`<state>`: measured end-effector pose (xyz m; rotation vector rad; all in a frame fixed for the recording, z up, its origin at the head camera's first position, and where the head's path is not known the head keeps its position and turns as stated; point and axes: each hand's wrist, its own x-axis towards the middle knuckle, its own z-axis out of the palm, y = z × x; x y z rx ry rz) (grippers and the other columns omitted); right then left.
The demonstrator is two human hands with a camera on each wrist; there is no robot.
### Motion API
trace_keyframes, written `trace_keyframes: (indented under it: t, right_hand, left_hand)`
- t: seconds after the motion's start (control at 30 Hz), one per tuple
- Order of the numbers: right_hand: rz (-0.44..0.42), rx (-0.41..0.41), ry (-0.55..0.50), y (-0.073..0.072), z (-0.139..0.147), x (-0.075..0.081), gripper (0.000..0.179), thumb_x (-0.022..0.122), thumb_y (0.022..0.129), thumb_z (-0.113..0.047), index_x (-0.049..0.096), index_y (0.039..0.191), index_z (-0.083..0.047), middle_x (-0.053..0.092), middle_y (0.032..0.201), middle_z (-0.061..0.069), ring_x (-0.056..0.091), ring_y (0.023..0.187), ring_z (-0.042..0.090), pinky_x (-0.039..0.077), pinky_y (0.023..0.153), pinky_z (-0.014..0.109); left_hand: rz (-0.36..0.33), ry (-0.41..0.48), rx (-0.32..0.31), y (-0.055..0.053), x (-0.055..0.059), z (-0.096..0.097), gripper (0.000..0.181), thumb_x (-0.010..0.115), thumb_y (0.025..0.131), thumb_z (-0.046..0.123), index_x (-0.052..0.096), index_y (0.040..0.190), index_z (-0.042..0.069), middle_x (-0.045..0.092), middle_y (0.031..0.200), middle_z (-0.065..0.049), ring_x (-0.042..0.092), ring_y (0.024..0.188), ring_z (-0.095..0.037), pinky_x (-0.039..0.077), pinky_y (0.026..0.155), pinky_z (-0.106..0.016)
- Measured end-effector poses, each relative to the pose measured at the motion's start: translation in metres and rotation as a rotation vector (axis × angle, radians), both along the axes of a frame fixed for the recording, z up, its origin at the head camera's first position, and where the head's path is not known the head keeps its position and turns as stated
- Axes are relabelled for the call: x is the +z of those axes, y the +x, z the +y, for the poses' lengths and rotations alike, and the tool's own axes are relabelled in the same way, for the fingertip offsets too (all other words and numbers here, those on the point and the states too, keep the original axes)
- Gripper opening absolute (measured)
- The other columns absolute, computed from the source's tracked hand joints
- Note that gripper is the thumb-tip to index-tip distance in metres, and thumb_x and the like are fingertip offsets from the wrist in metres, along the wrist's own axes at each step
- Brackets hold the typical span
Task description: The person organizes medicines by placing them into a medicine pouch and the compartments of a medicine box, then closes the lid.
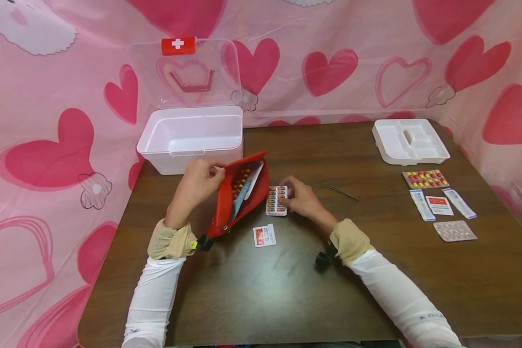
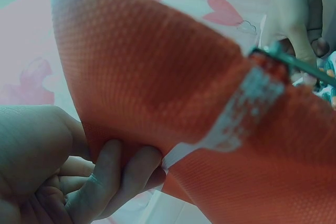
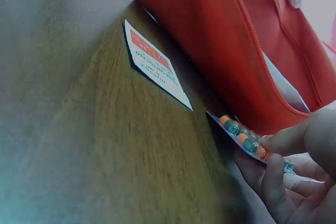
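Observation:
My left hand (image 1: 202, 181) pinches the edge of a red zippered pouch (image 1: 221, 208), whose mouth gapes toward the right. Inside it show a blister pack of red and yellow capsules (image 1: 242, 182), a white packet and a teal strip. In the left wrist view, fingers curl over the red fabric (image 2: 157, 77). Just right of the pouch, my right hand (image 1: 303, 198) holds a blister pack of orange and green capsules (image 1: 276, 200) by its edge. The right wrist view shows thumb and fingers pinching that pack (image 3: 244, 139), one end close to the table.
A small red-and-white packet (image 1: 264, 236) lies in front of the pouch. Tweezers (image 1: 341, 192) lie to the right. Behind stands a white box (image 1: 191, 130) with its clear lid raised. At right are a white divided tray (image 1: 411, 140), blister packs (image 1: 455, 231) and several small packets.

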<state>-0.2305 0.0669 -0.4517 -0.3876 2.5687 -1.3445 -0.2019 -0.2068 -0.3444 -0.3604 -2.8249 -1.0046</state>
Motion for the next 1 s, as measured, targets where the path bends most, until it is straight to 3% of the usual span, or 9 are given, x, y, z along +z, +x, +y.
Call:
trace_keyframes:
  t: [0.47,1.0]
  right_hand:
    - [-0.071,-0.036,-0.105,0.014,0.011,0.006,0.040,0.073,0.086,-0.007,0.056,0.122,-0.003,0.067,0.081,0.010,0.058,0.060,0.011,0.051,0.056,0.026]
    - [-0.157,-0.057,-0.234,0.023,0.013,0.022,0.040,0.069,0.088,-0.004,0.050,0.122,0.005,0.068,0.100,0.024,0.064,0.074,0.013,0.056,0.065,0.025]
  left_hand:
    - [0.007,0.002,-0.013,0.000,-0.001,0.000,0.029,0.054,0.093,0.011,0.073,0.111,0.000,0.076,0.095,-0.019,0.067,0.070,-0.025,0.048,0.053,-0.028]
    - [0.003,-0.005,-0.007,0.000,-0.002,0.000,0.029,0.054,0.093,0.012,0.073,0.112,-0.001,0.076,0.091,-0.018,0.064,0.065,-0.023,0.047,0.052,-0.028]
